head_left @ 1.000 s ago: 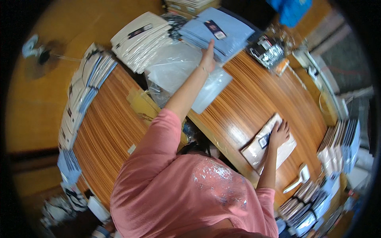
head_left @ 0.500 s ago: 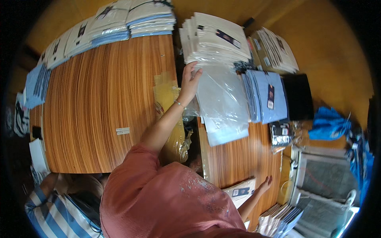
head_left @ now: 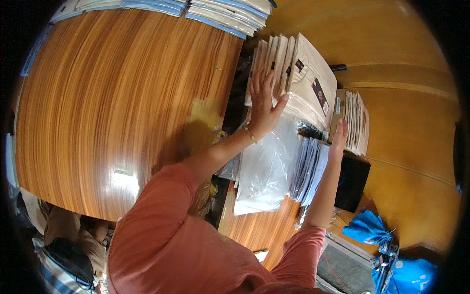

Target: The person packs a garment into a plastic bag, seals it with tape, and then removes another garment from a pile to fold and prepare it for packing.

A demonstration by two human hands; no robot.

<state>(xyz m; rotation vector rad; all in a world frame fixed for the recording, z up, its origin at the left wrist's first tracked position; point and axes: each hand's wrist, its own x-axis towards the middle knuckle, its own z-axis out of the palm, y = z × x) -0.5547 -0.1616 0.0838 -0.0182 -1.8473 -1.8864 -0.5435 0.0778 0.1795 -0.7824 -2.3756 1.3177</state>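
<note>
My left hand (head_left: 265,104) is open, fingers spread, at the near left side of a stack of cream folded garments (head_left: 308,81) in clear packaging with dark tags. Whether the fingertips touch the stack I cannot tell. On the stack's right side, my right hand (head_left: 339,133) is raised with its fingers stretched out, holding nothing visible. Just below my left hand lies a pile of clear plastic bags (head_left: 267,169). Blue folded garments (head_left: 309,169) stand between that pile and my right forearm.
A wide wood-grain table (head_left: 122,88) spans the left, with packed garments (head_left: 220,17) along its far edge. More cream garments (head_left: 357,122) and a black item (head_left: 353,183) lie at right. Blue bags (head_left: 369,227) are at lower right. Another person (head_left: 68,255) sits at lower left.
My left hand has gone from the plastic bags up to the cream stack. My right hand has risen from the lower right to the stack's other side. The view has turned.
</note>
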